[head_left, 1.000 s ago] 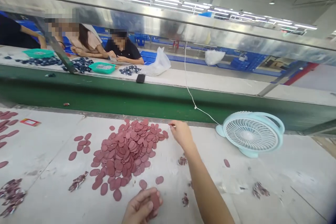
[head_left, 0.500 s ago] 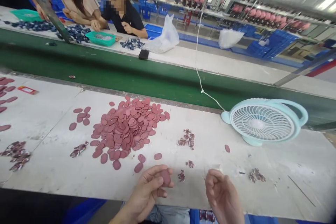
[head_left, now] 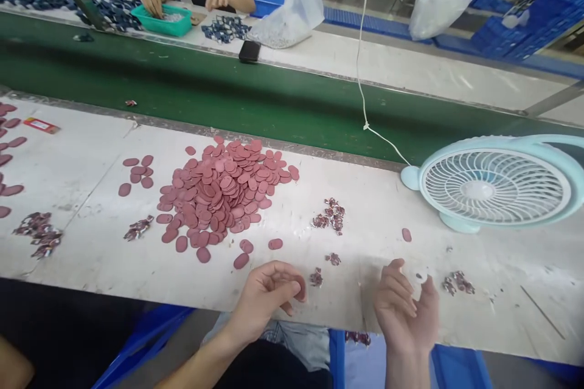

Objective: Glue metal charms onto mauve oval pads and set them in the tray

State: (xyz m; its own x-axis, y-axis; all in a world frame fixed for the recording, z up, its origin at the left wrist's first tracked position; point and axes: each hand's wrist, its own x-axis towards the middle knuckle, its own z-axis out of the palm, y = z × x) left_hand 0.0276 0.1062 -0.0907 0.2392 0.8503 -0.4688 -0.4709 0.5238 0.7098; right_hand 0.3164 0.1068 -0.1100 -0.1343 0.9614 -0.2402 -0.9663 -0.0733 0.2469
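One pink oval (head_left: 300,287), seemingly, in left hand (head_left: 269,295).

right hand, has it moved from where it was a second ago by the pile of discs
Yes. The right hand has drawn back from the far edge of the disc pile to the near table edge, open and empty, nearer the fan.

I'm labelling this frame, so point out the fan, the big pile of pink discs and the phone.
fan (head_left: 495,187): head view, on the front grille.
pile (head_left: 225,185): head view, on the heap's middle.
phone (head_left: 249,51): head view, on its dark face.
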